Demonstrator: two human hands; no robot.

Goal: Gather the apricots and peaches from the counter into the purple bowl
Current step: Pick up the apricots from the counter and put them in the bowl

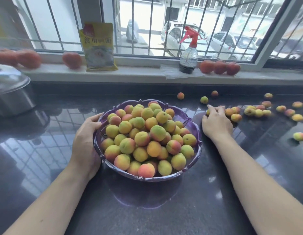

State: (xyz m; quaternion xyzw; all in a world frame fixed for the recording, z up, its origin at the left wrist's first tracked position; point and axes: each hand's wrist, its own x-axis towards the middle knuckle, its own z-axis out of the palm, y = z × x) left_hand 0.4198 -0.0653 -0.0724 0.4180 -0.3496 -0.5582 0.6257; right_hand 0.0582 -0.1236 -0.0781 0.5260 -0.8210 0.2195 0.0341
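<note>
purple bowl point(193, 122), head view: heaped with apricots and peaches point(147, 133), mid-counter. left hand point(86, 141) curls round its rim (a steadying grip, likely). right hand point(217, 122) lies over loose fruit point(235, 116) just right of the bowl, fingers bent; whether any is gripped, cannot tell. more fruit scattered further right.

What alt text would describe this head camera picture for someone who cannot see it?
A purple bowl heaped with small fruit sits on a dark counter; the left hand holds its rim while the right hand covers loose fruit scattered to the right.
</note>
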